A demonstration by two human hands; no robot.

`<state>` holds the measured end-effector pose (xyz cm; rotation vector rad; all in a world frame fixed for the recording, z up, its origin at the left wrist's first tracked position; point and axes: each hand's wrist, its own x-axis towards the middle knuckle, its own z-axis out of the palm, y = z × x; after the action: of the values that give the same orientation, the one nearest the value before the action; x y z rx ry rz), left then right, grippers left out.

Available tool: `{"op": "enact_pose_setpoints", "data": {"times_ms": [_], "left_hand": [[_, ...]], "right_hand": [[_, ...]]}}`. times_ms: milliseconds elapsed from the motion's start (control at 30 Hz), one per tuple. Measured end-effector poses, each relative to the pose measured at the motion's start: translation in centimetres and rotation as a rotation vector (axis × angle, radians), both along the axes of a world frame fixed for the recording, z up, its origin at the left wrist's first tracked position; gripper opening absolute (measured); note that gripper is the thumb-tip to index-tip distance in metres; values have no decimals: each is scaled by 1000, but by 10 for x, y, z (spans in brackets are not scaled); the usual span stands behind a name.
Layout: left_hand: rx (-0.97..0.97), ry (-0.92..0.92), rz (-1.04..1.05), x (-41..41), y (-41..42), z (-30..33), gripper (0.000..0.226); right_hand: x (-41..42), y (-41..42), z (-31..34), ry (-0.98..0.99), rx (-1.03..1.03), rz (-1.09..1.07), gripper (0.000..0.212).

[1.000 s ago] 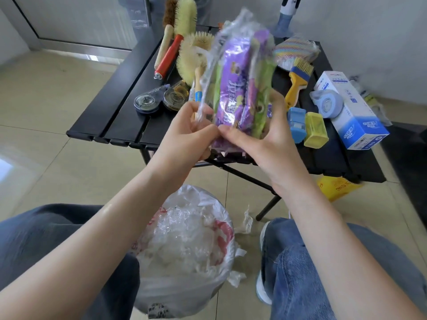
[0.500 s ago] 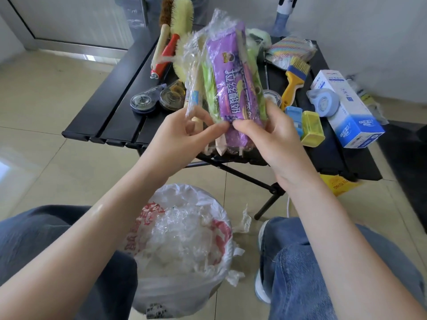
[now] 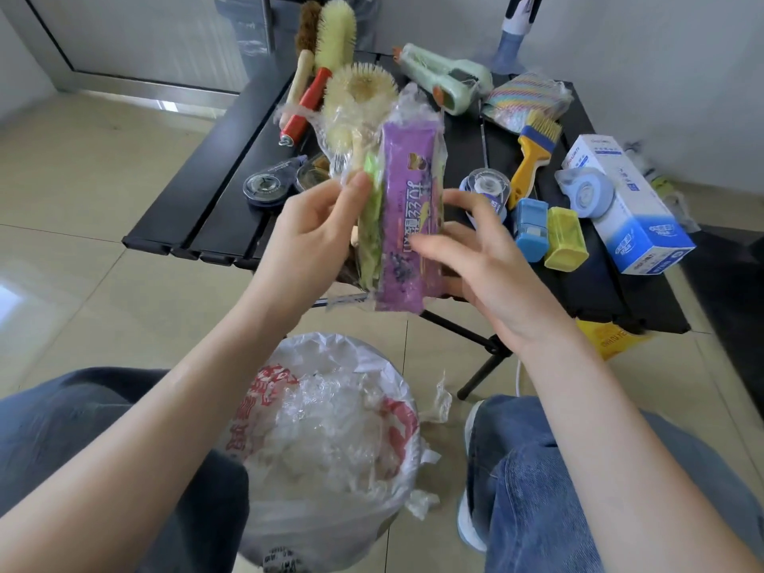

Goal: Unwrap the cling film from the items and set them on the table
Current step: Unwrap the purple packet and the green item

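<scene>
A bundle of snack packets (image 3: 407,217), purple in front and green behind, stands upright in clear cling film above the near edge of the black table (image 3: 198,208). My left hand (image 3: 314,233) grips the bundle's left side, thumb near the green packet and loose film. My right hand (image 3: 475,250) is at the bundle's right side with fingers spread; its fingertips lie across the purple packet's front and its palm is behind the right edge.
On the table lie brushes (image 3: 330,68), correction tape (image 3: 268,186), a yellow-blue brush (image 3: 533,155), blue and yellow small boxes (image 3: 550,229), a white-blue box (image 3: 628,204) and a tape roll (image 3: 585,192). A bin bag of crumpled film (image 3: 326,440) sits between my knees.
The bundle has turned so the purple packet faces me and sits lower. My right hand has opened its fingers and shifted to the right side.
</scene>
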<state>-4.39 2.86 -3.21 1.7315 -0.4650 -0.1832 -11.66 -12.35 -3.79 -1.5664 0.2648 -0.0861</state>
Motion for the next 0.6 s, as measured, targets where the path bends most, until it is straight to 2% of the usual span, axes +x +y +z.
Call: {"op": "enact_pose_setpoints", "data": {"times_ms": [200, 267, 367, 600], "left_hand": [[17, 44, -38, -7, -3, -1, 56], [-29, 104, -58, -13, -4, 5, 49], [-41, 73, -48, -19, -5, 8, 36], [54, -9, 117, -6, -3, -4, 33]], "right_hand": [[2, 15, 0, -129, -70, -109, 59], [2, 13, 1, -133, -22, -153, 51], [2, 10, 4, -128, 78, -169, 42], [1, 3, 5, -125, 179, -174, 26]]}}
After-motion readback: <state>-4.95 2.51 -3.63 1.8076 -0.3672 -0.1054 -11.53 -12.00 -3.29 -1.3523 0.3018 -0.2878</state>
